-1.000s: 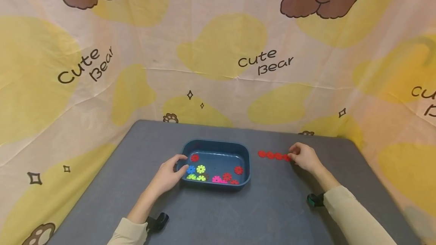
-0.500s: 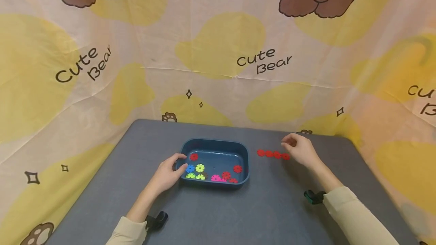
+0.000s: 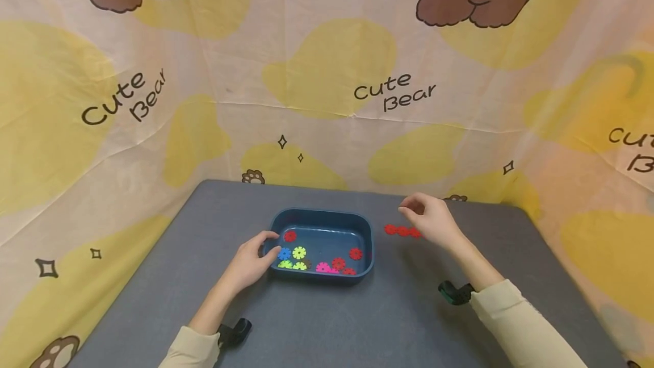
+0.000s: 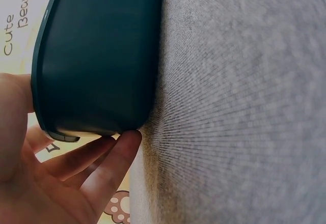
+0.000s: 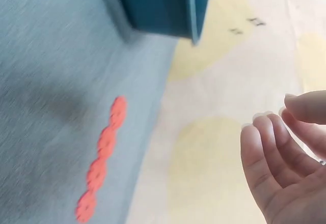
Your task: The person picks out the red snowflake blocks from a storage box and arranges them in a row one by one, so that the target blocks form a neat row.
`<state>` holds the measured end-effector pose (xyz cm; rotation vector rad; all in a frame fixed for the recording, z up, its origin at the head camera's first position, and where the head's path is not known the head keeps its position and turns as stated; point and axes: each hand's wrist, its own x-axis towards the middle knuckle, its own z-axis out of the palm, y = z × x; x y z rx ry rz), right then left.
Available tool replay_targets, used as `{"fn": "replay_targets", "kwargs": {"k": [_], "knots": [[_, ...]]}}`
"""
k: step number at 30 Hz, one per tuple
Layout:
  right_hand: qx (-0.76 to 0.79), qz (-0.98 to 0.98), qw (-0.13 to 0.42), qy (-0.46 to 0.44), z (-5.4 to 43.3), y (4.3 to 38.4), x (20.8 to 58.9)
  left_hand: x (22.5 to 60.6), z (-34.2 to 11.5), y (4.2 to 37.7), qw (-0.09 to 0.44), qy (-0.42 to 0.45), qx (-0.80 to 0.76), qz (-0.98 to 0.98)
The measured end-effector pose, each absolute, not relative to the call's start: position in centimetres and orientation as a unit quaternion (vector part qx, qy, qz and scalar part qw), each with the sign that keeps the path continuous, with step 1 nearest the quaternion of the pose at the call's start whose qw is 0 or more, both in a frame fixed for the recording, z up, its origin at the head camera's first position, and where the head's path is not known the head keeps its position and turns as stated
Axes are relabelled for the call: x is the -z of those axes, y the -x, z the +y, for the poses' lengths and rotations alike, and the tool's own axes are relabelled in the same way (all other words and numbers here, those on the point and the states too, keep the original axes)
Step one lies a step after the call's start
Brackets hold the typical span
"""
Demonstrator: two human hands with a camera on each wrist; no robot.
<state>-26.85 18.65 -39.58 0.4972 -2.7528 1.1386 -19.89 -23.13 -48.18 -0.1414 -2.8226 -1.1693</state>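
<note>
A dark blue rectangular tub [image 3: 327,219] stands on the table, loose notched plastic discs lying inside. My left hand [image 3: 252,260] holds its left end, thumb at the rim and fingertips against the outer wall in the left wrist view, where the tub [image 4: 97,56] fills the upper left. Right of the tub, a row of joined red notched discs [image 3: 401,231] lies flat; the near end is hidden behind my right hand [image 3: 431,221]. That hand hovers above the row with nothing between its loosely bent fingers. The right wrist view shows the whole red row [image 5: 106,142].
Inside the tub are several red discs [image 3: 355,254], yellow-green discs [image 3: 299,253], a blue disc [image 3: 284,254] and pink discs [image 3: 323,267]. The grey table [image 3: 327,322] is bounded by a printed cloth backdrop [image 3: 327,72] behind and at both sides.
My right hand has let go of the right end of the red row, lifted and moved left over it toward the tub. The left hand stays on the tub.
</note>
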Motion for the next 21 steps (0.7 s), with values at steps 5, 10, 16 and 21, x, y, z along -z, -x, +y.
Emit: {"fn": "replay_targets", "kwargs": {"k": [5, 10, 16, 21], "knots": [[-0.387, -0.902, 0.056, -0.182, 16.8, 26.5, 38.8, 48.2, -23.1, 19.9, 0.045, 0.049, 0.381, -0.922], [-0.402, -0.893, 0.042, -0.197, 14.9, 26.2, 38.6, 48.2, -23.1, 19.9, 0.045, 0.049, 0.378, -0.923], [-0.407, -0.885, 0.027, -0.224, 12.5, 26.2, 38.8, 48.1, -23.1, 20.0, 0.041, 0.047, 0.376, -0.925], [-0.406, -0.882, 0.026, -0.239, 10.3, 26.3, 38.7, 48.2, -23.1, 20.0, 0.043, 0.047, 0.376, -0.924]]}}
